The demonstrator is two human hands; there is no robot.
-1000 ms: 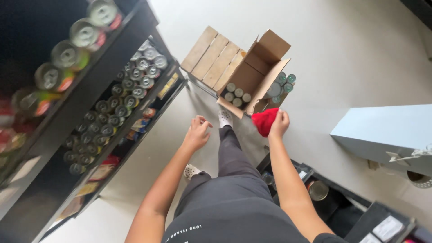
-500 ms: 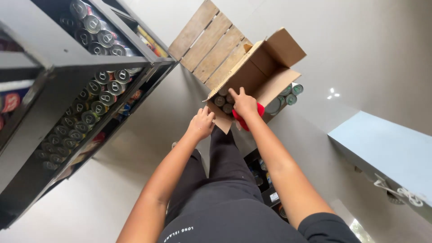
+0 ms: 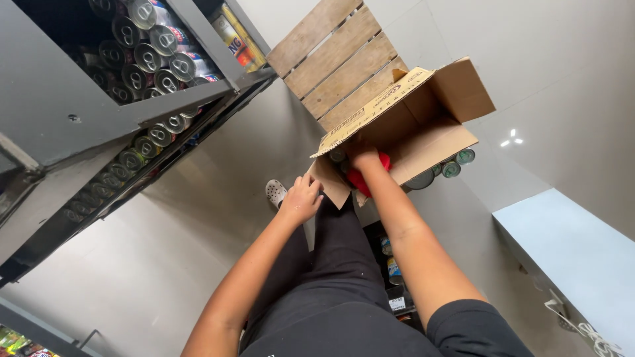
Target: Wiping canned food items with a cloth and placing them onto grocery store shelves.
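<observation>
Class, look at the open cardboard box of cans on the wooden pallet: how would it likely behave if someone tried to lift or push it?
The cardboard box probably feels heavy for its size, since cans show inside. Its open flaps look thin and would likely bend if gripped there; the left hand is at a flap's edge. Pushed, it would probably slide across the flat pallet slats rather than tip.

The right hand (image 3: 362,156) reaches into the cardboard box (image 3: 423,125), its fingers hidden behind a flap, so its grip on the red cloth (image 3: 368,173) cannot be told. Most cans (image 3: 458,163) inside the box are covered, and the shelf (image 3: 79,119) runs off the left edge.
</observation>
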